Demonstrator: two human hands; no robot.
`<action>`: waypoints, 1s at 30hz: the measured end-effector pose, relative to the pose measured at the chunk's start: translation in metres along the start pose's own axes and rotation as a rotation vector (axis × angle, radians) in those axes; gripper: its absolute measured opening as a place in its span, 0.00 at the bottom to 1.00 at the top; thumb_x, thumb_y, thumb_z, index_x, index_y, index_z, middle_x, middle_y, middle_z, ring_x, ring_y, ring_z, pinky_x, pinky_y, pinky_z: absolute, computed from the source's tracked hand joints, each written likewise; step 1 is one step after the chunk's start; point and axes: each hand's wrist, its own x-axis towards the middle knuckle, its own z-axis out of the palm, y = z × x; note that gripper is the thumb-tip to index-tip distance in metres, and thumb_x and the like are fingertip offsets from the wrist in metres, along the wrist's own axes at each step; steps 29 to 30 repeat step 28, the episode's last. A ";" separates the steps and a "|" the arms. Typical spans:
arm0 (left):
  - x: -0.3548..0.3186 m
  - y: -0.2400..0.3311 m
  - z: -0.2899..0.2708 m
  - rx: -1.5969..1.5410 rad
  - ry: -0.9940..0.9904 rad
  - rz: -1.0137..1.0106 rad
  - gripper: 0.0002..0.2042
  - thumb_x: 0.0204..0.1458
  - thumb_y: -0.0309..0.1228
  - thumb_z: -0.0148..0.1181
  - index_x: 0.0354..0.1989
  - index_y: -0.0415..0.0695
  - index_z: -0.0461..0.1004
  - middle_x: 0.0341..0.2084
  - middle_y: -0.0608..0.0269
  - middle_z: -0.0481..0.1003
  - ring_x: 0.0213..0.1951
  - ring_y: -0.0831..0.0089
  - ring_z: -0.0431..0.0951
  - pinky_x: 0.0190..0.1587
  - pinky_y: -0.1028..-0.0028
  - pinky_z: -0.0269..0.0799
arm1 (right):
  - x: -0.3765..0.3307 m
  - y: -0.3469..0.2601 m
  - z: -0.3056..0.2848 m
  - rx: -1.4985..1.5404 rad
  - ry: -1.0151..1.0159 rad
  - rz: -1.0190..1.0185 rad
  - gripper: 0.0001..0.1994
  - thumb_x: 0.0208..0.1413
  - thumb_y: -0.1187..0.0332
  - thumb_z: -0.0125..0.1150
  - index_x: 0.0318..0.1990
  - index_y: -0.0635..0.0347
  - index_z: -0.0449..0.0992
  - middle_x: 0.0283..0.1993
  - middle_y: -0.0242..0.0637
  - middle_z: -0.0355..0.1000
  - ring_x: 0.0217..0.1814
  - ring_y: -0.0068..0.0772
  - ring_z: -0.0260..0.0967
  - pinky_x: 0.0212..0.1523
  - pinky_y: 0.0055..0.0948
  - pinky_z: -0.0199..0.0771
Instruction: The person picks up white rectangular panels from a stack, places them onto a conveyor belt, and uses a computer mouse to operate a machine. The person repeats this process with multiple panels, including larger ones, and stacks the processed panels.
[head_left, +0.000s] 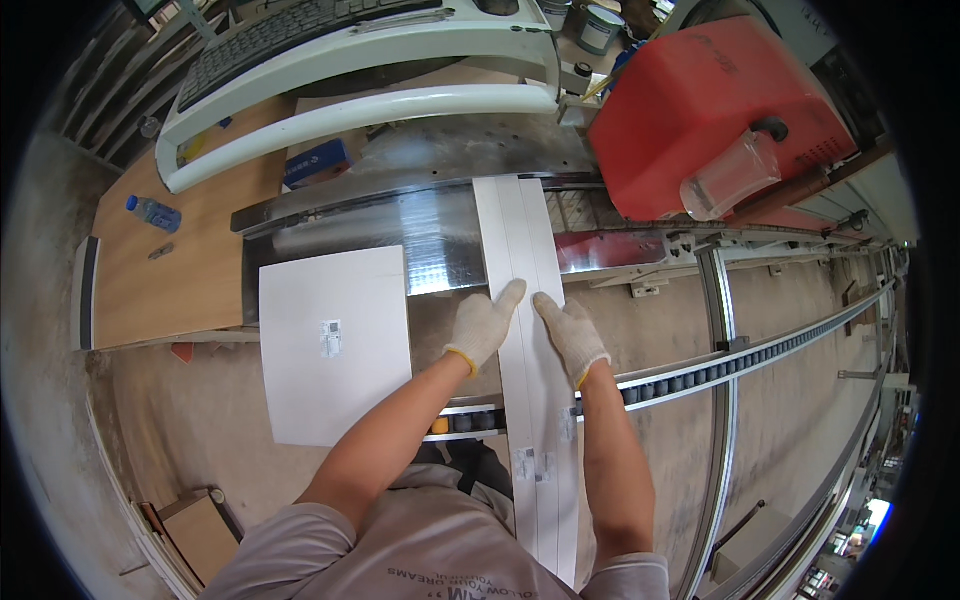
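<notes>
Several long, narrow white boards (515, 230) lie side by side, running from the metal machine bed (420, 235) toward my body, with small printed labels near my end. My left hand (485, 325), in a white knit glove with a yellow cuff, grips their left edge, its thumb on top. Opposite it, my right hand (575, 335), gloved the same way, holds the right edge. The fingers beneath the boards are hidden. Left of my left hand, a wide white panel (370, 310) with a label rests flat, partly covered by my forearm.
A roller rail (680, 380) passes under the boards and curves off to the right. The red machine housing (710, 110) with a clear plastic cup stands at far right. At far left are a wooden table (200, 260), a blue-capped bottle (155, 213) and a keyboard (290, 45) above a white bar.
</notes>
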 end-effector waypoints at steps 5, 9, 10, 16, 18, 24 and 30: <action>0.018 -0.008 0.005 -0.018 0.047 -0.018 0.51 0.55 0.75 0.53 0.28 0.21 0.80 0.26 0.28 0.78 0.38 0.40 0.83 0.48 0.51 0.74 | 0.010 0.011 0.011 0.306 -0.018 -0.132 0.26 0.63 0.56 0.68 0.54 0.75 0.78 0.46 0.46 0.81 0.47 0.35 0.78 0.48 0.34 0.77; 0.027 -0.011 0.010 -0.022 0.131 0.002 0.50 0.54 0.74 0.55 0.27 0.22 0.80 0.24 0.30 0.78 0.35 0.43 0.82 0.46 0.52 0.73 | 0.031 0.007 0.012 0.452 -0.103 -0.099 0.23 0.64 0.58 0.67 0.52 0.75 0.79 0.43 0.43 0.81 0.43 0.31 0.77 0.44 0.32 0.77; 0.028 -0.011 0.011 -0.039 0.134 -0.006 0.49 0.54 0.74 0.55 0.26 0.22 0.80 0.23 0.30 0.78 0.34 0.43 0.82 0.46 0.52 0.73 | 0.035 0.006 0.011 0.428 -0.119 -0.092 0.23 0.64 0.58 0.67 0.54 0.74 0.79 0.45 0.43 0.81 0.44 0.32 0.77 0.46 0.32 0.77; 0.042 -0.004 -0.005 -0.119 0.088 -0.010 0.48 0.54 0.72 0.58 0.25 0.22 0.79 0.21 0.33 0.77 0.31 0.45 0.82 0.43 0.52 0.73 | 0.044 -0.003 0.025 0.206 -0.034 -0.165 0.35 0.56 0.53 0.75 0.62 0.74 0.72 0.53 0.47 0.80 0.52 0.37 0.79 0.55 0.34 0.78; 0.044 -0.001 -0.008 -0.117 0.057 -0.027 0.48 0.55 0.72 0.56 0.27 0.21 0.79 0.23 0.30 0.77 0.34 0.42 0.82 0.44 0.51 0.73 | 0.037 -0.008 0.017 0.035 -0.113 -0.177 0.43 0.50 0.50 0.80 0.63 0.75 0.68 0.57 0.54 0.79 0.59 0.42 0.78 0.59 0.36 0.78; 0.047 -0.007 -0.002 -0.017 -0.009 0.001 0.50 0.58 0.72 0.52 0.31 0.19 0.80 0.27 0.24 0.78 0.39 0.37 0.83 0.48 0.51 0.75 | 0.021 -0.029 0.018 -0.533 -0.001 -0.106 0.56 0.42 0.47 0.87 0.67 0.77 0.57 0.68 0.64 0.66 0.68 0.58 0.72 0.63 0.42 0.79; 0.058 -0.014 -0.003 0.113 -0.036 -0.070 0.39 0.61 0.70 0.50 0.41 0.40 0.87 0.32 0.31 0.82 0.41 0.41 0.85 0.53 0.52 0.75 | 0.024 -0.033 0.037 -0.613 -0.003 -0.068 0.60 0.40 0.43 0.87 0.68 0.78 0.55 0.70 0.63 0.60 0.69 0.62 0.71 0.63 0.44 0.79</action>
